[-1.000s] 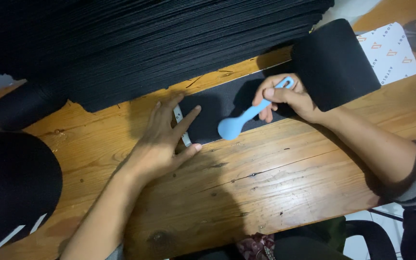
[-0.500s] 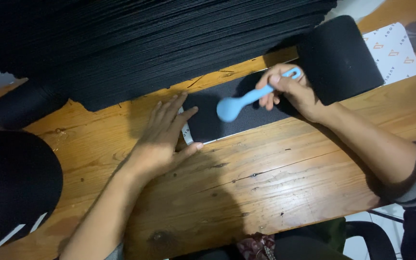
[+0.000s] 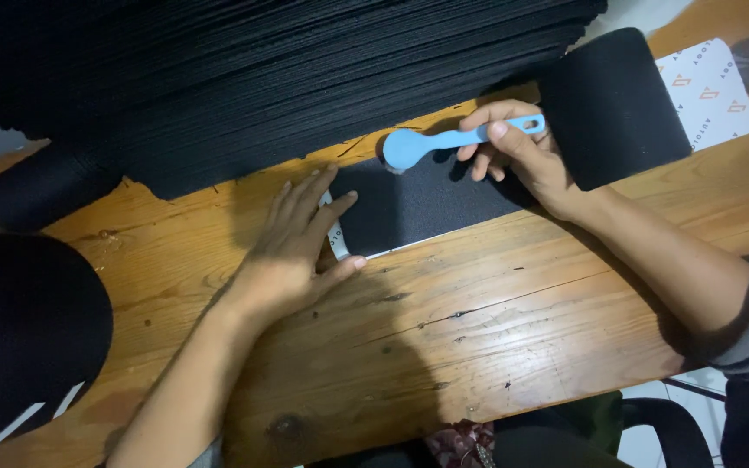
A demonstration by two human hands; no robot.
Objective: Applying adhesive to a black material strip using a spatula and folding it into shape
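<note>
Right hand grips a blue scraper mid-frame, pressing black sheet; left hand lies flat, fingers spread, on the worktop.

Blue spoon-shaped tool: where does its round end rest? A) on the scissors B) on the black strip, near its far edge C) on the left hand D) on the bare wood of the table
B: the right hand holds the blue tool, its round end on the black strip.
</note>
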